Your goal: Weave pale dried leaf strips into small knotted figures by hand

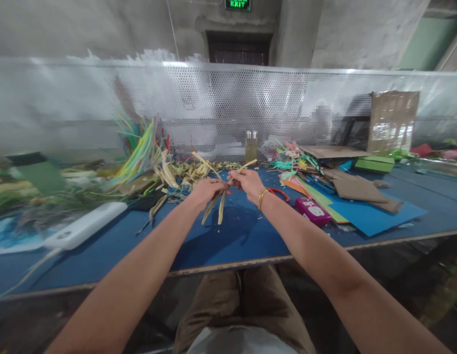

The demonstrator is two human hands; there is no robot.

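Over the middle of the blue table (243,241), my left hand (209,191) and my right hand (247,182) meet with fingers pinched. Between them are pale dried husk strips (221,209), crossing at the fingertips. Two ends hang below the hands, and others stick out above to the left and right. Where exactly the strips cross is hidden by my fingers. Behind my left hand lies a heap of dried husks (193,172). Close to my right wrist are red-handled scissors (280,193), partly covered by the forearm.
A white power strip (90,223) lies at left, near a green bottle (39,172). To the right are a purple box (312,211), blue paper (376,216) and cardboard pieces (357,187). A small jar (251,147) stands before the perforated metal screen (214,98).
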